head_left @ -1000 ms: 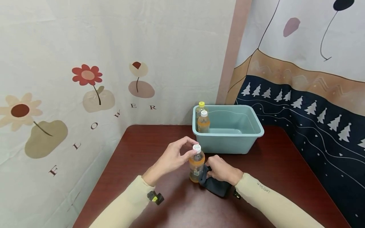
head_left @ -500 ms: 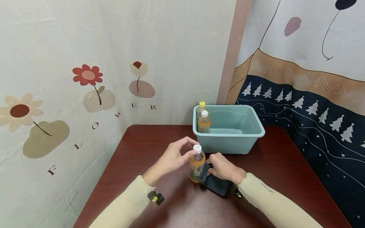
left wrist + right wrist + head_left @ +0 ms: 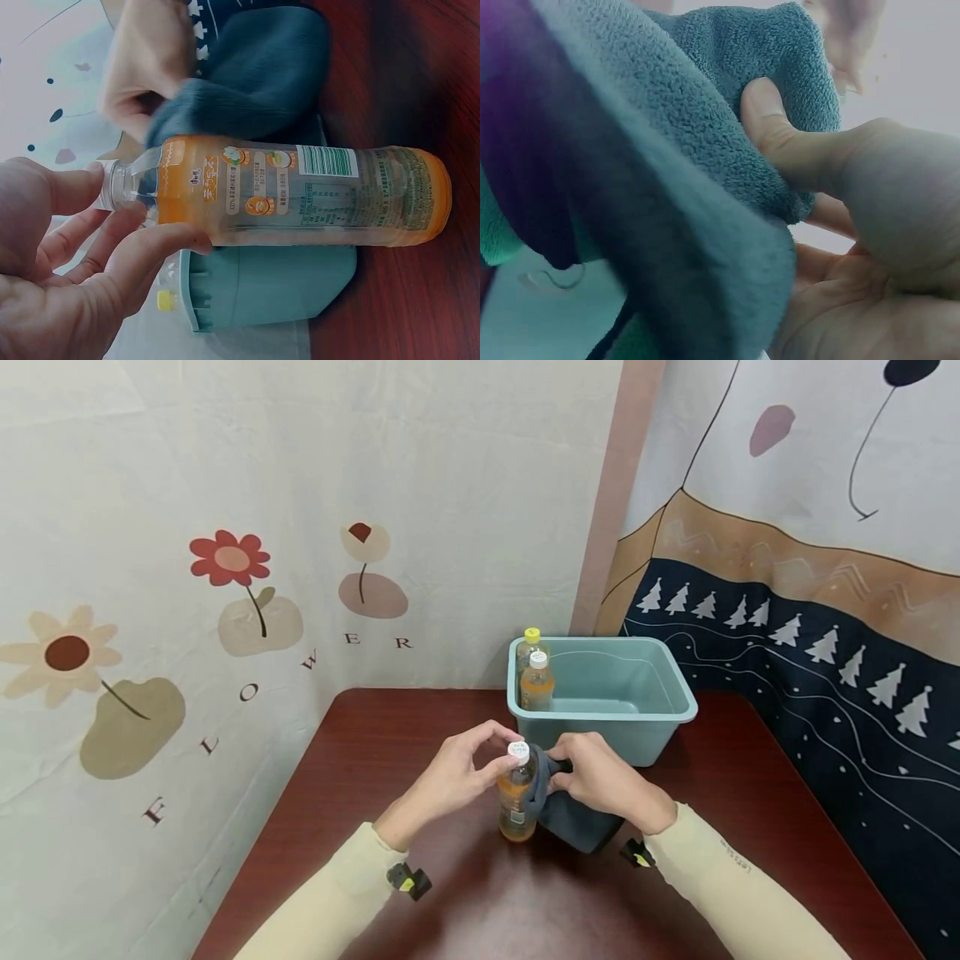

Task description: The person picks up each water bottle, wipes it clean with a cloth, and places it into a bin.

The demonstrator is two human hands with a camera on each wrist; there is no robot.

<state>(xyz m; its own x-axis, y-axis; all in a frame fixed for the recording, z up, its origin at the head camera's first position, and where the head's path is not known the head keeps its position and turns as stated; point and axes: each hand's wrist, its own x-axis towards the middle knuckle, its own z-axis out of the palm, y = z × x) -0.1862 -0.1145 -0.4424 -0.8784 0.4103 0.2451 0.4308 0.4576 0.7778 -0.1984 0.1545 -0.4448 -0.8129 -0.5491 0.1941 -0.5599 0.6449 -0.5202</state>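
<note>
A clear plastic drink bottle (image 3: 516,818) with an orange label and white cap stands upright on the table, in front of the bin. My left hand (image 3: 455,778) grips it around the cap and neck with fingers and thumb. From the other side my right hand (image 3: 606,783) pinches a dark grey-blue cloth (image 3: 576,820), which lies against the bottle's right side near the shoulder. Close up in the right wrist view, the right thumb presses into the folded fuzzy towel (image 3: 682,127). The left wrist view shows the bottle's printed label (image 3: 262,184) and barcode.
Behind the hands stands a light blue plastic bin (image 3: 647,742). In its left end are a white-capped bottle (image 3: 537,690) of orange drink and a yellow-capped bottle (image 3: 532,637). A dark red table (image 3: 405,727) meets printed wall cloths at its back and right.
My right hand has slid the cloth up along the bottle's side, from low on the body to near the shoulder. The left hand keeps its grip on the cap and neck.
</note>
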